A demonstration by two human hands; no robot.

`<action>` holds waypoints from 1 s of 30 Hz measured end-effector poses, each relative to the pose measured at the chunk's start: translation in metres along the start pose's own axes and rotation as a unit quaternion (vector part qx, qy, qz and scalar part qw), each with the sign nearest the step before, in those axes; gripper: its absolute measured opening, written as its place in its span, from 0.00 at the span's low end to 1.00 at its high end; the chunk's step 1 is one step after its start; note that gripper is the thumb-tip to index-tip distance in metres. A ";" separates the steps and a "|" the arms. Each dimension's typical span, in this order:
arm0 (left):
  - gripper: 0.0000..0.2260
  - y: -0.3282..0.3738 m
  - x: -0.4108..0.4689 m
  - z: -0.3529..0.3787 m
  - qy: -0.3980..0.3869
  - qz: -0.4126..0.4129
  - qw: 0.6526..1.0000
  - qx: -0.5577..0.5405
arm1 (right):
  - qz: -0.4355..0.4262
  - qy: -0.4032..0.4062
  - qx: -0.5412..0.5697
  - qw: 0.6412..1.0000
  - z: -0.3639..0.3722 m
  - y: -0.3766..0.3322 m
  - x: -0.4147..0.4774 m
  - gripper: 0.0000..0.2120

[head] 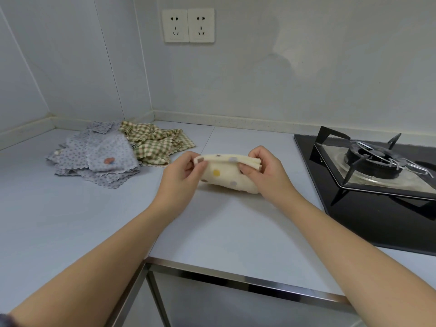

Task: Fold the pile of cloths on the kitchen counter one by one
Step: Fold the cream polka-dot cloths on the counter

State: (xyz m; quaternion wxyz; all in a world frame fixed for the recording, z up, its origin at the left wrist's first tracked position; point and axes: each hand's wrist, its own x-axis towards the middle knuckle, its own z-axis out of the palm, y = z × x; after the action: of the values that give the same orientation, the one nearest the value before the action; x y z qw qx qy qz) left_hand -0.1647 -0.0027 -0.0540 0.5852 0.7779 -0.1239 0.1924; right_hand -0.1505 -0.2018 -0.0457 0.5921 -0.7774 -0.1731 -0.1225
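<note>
Reaching forward over the near metal-trimmed edge of the table point(70, 220), two bare forearms come together above its middle. The left hand point(181, 175) pinches the left end of a cream cloth point(221, 175) printed with yellow, grey and brown dots, thumb on top and fingers curled beneath. The right hand point(262, 171) pinches the right end, where several folded layers show stacked at the edge. Each grip is clamped on the cloth. It is folded into a narrow band: the top edge is held up between the hands, and the lower part seems to rest on the table.

Farther back on the left, well apart from the hands, lies the unfolded pile point(113, 156). Several blue-grey cloths point(77, 156) with small dots and scalloped edges are spread loosely, partly over a crumpled green checked cloth point(158, 145) nearer the back corner.

On the right a black glass hob point(368, 220) is set into the table and carries a gas burner point(375, 156) under a black pan support. Two white sockets point(188, 25) sit side by side on the far wall.
</note>
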 end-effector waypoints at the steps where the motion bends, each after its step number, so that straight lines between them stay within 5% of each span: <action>1: 0.08 0.003 0.000 0.002 0.017 -0.004 1.000 -0.014 | -0.005 0.014 0.001 1.000 0.001 -0.001 0.000 0.11; 8: 0.12 0.007 -0.004 0.014 0.069 -0.072 0.995 0.009 | 0.025 0.079 0.034 0.996 0.013 -0.005 -0.003 0.04; 21: 0.16 0.009 -0.010 0.024 0.141 -0.111 0.982 0.057 | 0.062 0.110 -0.022 0.992 0.034 -0.006 -0.010 0.10; 30: 0.08 0.012 -0.013 0.024 0.086 -0.087 0.991 0.047 | 0.067 0.141 0.020 0.988 0.030 -0.007 -0.011 0.11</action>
State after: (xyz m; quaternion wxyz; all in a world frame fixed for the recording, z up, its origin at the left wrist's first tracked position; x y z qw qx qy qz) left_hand -0.1775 -0.0301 -0.0552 0.5712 0.7930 0.0043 0.2119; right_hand -0.1635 -0.1727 -0.0517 0.6332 -0.7499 -0.0382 -0.1875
